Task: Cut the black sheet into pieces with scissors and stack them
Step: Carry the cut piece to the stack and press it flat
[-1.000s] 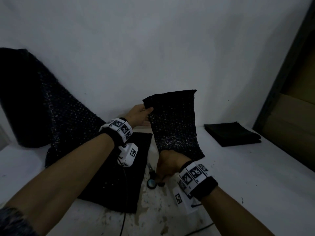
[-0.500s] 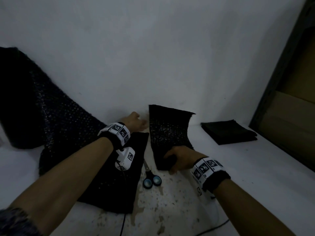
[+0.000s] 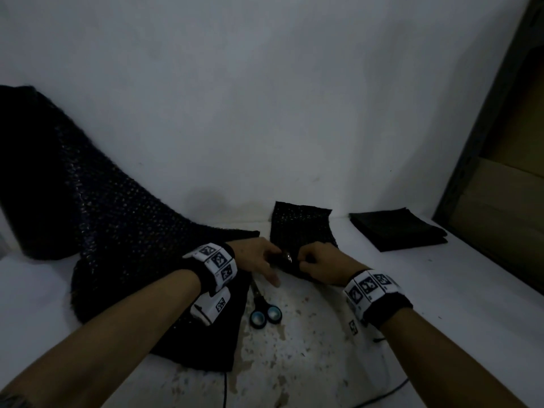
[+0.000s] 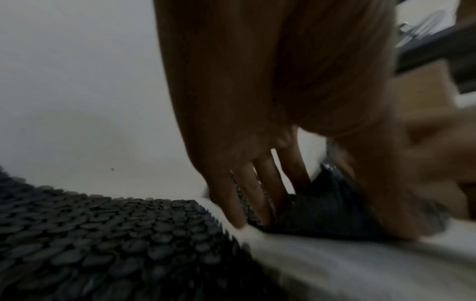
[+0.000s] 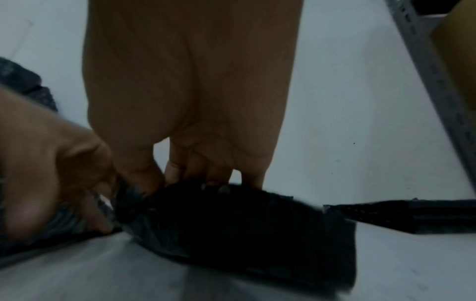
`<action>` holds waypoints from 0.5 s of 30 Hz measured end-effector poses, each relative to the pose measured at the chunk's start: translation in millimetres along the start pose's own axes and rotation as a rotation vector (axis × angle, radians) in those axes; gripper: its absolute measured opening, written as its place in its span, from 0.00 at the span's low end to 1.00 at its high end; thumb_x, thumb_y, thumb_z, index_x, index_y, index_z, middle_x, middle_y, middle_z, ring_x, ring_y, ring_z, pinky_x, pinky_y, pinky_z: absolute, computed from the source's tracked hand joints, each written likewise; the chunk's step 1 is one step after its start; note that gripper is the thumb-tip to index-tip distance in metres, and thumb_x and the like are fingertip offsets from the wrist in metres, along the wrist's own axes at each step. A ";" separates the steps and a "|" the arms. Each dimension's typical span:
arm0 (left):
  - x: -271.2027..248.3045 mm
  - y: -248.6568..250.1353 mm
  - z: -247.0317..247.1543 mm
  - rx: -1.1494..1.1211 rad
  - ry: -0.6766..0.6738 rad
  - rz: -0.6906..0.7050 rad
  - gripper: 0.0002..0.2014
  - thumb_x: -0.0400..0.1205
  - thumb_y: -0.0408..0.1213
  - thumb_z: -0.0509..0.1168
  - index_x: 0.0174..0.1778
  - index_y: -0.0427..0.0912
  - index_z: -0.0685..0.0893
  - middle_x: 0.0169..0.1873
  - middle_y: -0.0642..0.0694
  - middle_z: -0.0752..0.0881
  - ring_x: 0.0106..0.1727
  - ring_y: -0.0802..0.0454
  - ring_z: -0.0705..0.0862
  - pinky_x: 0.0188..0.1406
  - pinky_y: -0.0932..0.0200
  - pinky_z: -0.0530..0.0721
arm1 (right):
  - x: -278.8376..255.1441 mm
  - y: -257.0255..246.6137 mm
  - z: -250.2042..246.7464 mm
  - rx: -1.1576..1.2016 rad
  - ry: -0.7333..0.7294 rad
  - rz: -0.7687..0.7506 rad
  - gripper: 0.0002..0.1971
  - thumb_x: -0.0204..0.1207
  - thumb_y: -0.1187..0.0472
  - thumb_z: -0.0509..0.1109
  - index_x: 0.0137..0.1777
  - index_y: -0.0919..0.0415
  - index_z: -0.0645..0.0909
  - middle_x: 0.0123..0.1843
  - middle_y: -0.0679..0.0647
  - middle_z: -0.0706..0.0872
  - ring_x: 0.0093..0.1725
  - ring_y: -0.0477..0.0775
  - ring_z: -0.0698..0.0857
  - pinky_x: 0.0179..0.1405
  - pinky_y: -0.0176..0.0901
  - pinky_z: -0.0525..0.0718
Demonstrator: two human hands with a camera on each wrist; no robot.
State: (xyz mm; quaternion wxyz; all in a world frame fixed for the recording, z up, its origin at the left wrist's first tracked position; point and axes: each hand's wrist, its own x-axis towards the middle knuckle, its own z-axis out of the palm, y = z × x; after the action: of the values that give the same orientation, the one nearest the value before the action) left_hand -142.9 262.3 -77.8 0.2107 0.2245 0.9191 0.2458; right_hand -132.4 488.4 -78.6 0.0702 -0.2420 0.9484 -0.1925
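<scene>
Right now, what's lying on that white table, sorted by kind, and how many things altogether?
Big black sheet: 1
Cut piece, gripped by the left hand and right hand: 1
Stack of cut pieces: 1 (the pieces in it are too dark to count)
Scissors: 1
Total: 4
</scene>
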 end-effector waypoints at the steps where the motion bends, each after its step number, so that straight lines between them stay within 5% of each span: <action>1: 2.6 -3.0 4.4 -0.008 0.057 0.005 0.20 0.72 0.55 0.79 0.54 0.46 0.90 0.50 0.48 0.91 0.51 0.51 0.88 0.55 0.52 0.86 | -0.3 -1.0 -3.8 0.011 0.029 -0.010 0.07 0.81 0.56 0.67 0.41 0.46 0.80 0.41 0.55 0.88 0.41 0.54 0.87 0.44 0.47 0.85; 3: 3.8 -4.5 6.5 -0.070 0.175 0.009 0.07 0.81 0.44 0.74 0.40 0.45 0.89 0.35 0.49 0.89 0.39 0.52 0.86 0.41 0.59 0.82 | 0.2 -0.5 -10.9 0.018 0.109 -0.017 0.06 0.83 0.54 0.67 0.44 0.50 0.81 0.41 0.53 0.89 0.41 0.54 0.87 0.42 0.44 0.82; 5: 3.1 -4.1 4.6 -0.176 0.206 0.000 0.07 0.85 0.39 0.70 0.47 0.41 0.91 0.38 0.50 0.90 0.40 0.54 0.87 0.42 0.63 0.83 | -1.9 0.7 -20.3 0.035 0.219 0.014 0.14 0.82 0.42 0.68 0.43 0.51 0.81 0.39 0.48 0.88 0.40 0.51 0.86 0.39 0.43 0.79; 8: -1.8 -8.8 0.9 -0.390 0.229 -0.036 0.11 0.86 0.35 0.66 0.59 0.33 0.87 0.45 0.43 0.90 0.43 0.52 0.89 0.47 0.59 0.86 | -9.9 8.1 -38.7 0.262 0.293 0.158 0.27 0.64 0.28 0.77 0.46 0.51 0.84 0.43 0.46 0.88 0.44 0.47 0.87 0.44 0.43 0.85; 11: -4.7 -18.1 0.5 -0.594 0.249 -0.147 0.13 0.87 0.36 0.65 0.63 0.31 0.82 0.49 0.31 0.87 0.46 0.39 0.86 0.50 0.47 0.88 | -17.1 24.4 -47.8 0.609 0.200 0.282 0.33 0.55 0.40 0.89 0.56 0.56 0.85 0.51 0.52 0.91 0.51 0.53 0.92 0.56 0.53 0.90; 13: -6.2 -20.7 2.1 -0.672 0.243 -0.171 0.17 0.87 0.38 0.66 0.67 0.31 0.79 0.50 0.32 0.87 0.45 0.38 0.88 0.48 0.45 0.90 | -21.7 26.4 -41.8 0.720 0.099 0.338 0.27 0.63 0.54 0.88 0.61 0.60 0.85 0.54 0.56 0.92 0.54 0.57 0.91 0.61 0.57 0.88; 15: -4.7 -22.3 6.0 -0.672 0.250 -0.179 0.18 0.86 0.40 0.67 0.68 0.33 0.80 0.46 0.37 0.88 0.41 0.42 0.88 0.50 0.42 0.90 | -26.7 23.6 -30.6 0.790 0.069 0.384 0.16 0.74 0.65 0.80 0.60 0.64 0.83 0.53 0.59 0.90 0.53 0.58 0.89 0.54 0.53 0.90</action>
State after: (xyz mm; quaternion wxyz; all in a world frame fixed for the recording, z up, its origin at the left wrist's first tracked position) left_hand -143.0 244.7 -93.5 0.1793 0.0295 0.8218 0.5400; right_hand -126.2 530.6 -58.9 0.1602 -0.0093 0.8316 -0.5317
